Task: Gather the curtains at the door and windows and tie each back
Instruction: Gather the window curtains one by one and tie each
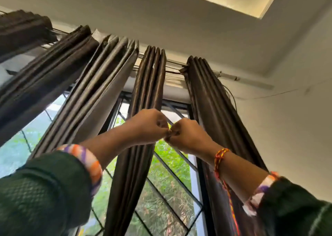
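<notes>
— Inspector: State the largest items first, taking the window as reference.

— Assistant: The window (167, 187), barred by a black diagonal grille (177, 180), is fronted by brown curtains (93, 84) hanging from a rail (175, 63) above it. One narrow gathered curtain panel (150, 84) hangs before the window's middle.

— Inspector: The hands?

— Assistant: Both are raised before that panel, knuckles nearly touching. The left hand (148, 123) has curled fingers pinching something small; the right hand (186, 133) likewise. What they pinch is too small to identify.

— Inspector: Smaller details?

— Assistant: Green sleeves with striped cuffs (86, 161); a red-yellow thread bracelet (220, 156) on the right wrist.
</notes>
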Demonstrator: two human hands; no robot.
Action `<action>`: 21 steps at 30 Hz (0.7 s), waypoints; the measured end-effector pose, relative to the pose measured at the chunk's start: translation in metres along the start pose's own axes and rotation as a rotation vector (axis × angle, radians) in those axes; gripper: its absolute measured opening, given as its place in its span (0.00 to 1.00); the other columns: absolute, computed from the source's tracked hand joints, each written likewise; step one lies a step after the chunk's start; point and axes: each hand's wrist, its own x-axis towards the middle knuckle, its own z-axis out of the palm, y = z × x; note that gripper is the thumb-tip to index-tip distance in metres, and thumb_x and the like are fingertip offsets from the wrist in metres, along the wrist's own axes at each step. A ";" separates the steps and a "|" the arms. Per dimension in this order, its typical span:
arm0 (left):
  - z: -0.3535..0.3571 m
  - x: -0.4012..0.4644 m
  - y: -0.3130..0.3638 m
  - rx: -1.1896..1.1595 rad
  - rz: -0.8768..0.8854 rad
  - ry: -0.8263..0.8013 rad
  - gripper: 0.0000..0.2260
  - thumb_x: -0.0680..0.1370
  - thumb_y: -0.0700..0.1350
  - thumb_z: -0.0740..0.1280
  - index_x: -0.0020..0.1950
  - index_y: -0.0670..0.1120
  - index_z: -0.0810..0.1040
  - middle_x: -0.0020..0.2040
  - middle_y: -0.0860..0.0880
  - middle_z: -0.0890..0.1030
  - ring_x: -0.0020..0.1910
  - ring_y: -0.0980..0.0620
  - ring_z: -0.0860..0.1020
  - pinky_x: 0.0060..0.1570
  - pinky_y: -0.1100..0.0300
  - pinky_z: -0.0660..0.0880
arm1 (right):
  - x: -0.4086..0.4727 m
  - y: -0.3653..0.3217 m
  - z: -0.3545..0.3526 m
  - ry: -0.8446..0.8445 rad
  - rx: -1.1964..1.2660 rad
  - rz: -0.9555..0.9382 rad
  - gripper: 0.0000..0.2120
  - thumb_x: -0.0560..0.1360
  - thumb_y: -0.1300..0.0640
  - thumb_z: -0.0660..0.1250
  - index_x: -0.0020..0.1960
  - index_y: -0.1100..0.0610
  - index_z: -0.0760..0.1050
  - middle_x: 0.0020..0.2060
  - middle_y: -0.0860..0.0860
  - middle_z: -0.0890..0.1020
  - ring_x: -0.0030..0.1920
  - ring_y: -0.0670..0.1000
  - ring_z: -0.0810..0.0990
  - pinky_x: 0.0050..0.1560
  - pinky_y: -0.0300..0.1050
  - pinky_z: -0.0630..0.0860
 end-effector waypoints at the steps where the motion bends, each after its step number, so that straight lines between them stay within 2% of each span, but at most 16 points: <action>1: 0.003 0.007 0.005 -0.006 0.007 -0.007 0.07 0.73 0.45 0.68 0.46 0.45 0.82 0.37 0.50 0.78 0.39 0.56 0.74 0.32 0.64 0.64 | 0.004 0.011 -0.004 0.018 -0.035 0.033 0.09 0.71 0.53 0.66 0.41 0.58 0.79 0.41 0.57 0.81 0.50 0.58 0.81 0.41 0.44 0.72; 5: 0.024 0.033 0.021 -0.051 -0.018 -0.031 0.08 0.73 0.45 0.68 0.45 0.42 0.82 0.37 0.47 0.78 0.37 0.54 0.74 0.34 0.64 0.65 | 0.011 0.070 -0.018 0.051 -0.161 0.188 0.10 0.69 0.53 0.66 0.48 0.56 0.81 0.49 0.57 0.83 0.52 0.58 0.81 0.49 0.45 0.75; 9: 0.060 0.046 0.042 -0.131 -0.102 -0.007 0.13 0.74 0.46 0.67 0.48 0.36 0.79 0.40 0.39 0.79 0.34 0.47 0.75 0.32 0.61 0.70 | 0.005 0.138 -0.031 0.055 -0.134 0.285 0.06 0.70 0.53 0.68 0.44 0.54 0.81 0.50 0.54 0.83 0.54 0.57 0.80 0.54 0.45 0.75; 11: 0.083 0.049 0.060 -0.138 -0.126 -0.011 0.14 0.75 0.47 0.67 0.51 0.37 0.76 0.48 0.38 0.81 0.38 0.42 0.80 0.34 0.58 0.74 | 0.001 0.171 -0.035 0.056 -0.104 0.323 0.08 0.71 0.53 0.68 0.49 0.53 0.81 0.52 0.54 0.82 0.55 0.56 0.79 0.53 0.45 0.74; 13: 0.109 0.057 0.080 -0.135 -0.155 0.006 0.13 0.75 0.50 0.66 0.52 0.42 0.73 0.55 0.40 0.79 0.48 0.41 0.81 0.38 0.56 0.75 | -0.002 0.203 -0.037 0.076 -0.102 0.353 0.14 0.73 0.50 0.67 0.56 0.55 0.77 0.55 0.56 0.81 0.56 0.59 0.78 0.50 0.44 0.72; 15: 0.134 0.069 0.098 -0.077 -0.223 0.028 0.25 0.75 0.57 0.64 0.62 0.39 0.69 0.62 0.39 0.75 0.59 0.41 0.75 0.47 0.56 0.73 | -0.005 0.236 -0.033 0.077 -0.096 0.391 0.20 0.74 0.46 0.64 0.59 0.58 0.72 0.57 0.59 0.78 0.57 0.60 0.76 0.49 0.46 0.70; 16: 0.147 0.074 0.104 -0.087 -0.267 0.029 0.31 0.74 0.60 0.63 0.64 0.36 0.66 0.63 0.38 0.73 0.61 0.41 0.74 0.48 0.56 0.72 | -0.007 0.248 -0.032 0.073 -0.069 0.415 0.23 0.74 0.45 0.64 0.61 0.60 0.69 0.59 0.60 0.76 0.59 0.61 0.75 0.52 0.47 0.70; 19: 0.190 0.087 0.122 -0.161 -0.426 0.033 0.42 0.70 0.66 0.65 0.67 0.34 0.61 0.63 0.39 0.73 0.61 0.41 0.74 0.48 0.56 0.73 | -0.017 0.285 -0.023 0.000 0.222 0.503 0.32 0.71 0.41 0.68 0.64 0.62 0.66 0.59 0.60 0.76 0.58 0.60 0.76 0.57 0.51 0.75; 20: 0.202 0.090 0.124 -0.148 -0.477 0.017 0.44 0.69 0.66 0.66 0.69 0.33 0.59 0.64 0.40 0.72 0.62 0.41 0.74 0.51 0.55 0.73 | -0.019 0.293 -0.019 -0.052 0.324 0.516 0.33 0.69 0.40 0.69 0.62 0.62 0.68 0.56 0.59 0.77 0.54 0.58 0.78 0.53 0.51 0.78; 21: 0.213 0.092 0.126 -0.128 -0.518 -0.002 0.45 0.68 0.64 0.68 0.70 0.33 0.57 0.65 0.40 0.70 0.63 0.41 0.73 0.54 0.54 0.73 | -0.022 0.298 -0.017 -0.115 0.409 0.518 0.29 0.69 0.40 0.70 0.58 0.61 0.70 0.51 0.57 0.79 0.49 0.54 0.79 0.44 0.48 0.80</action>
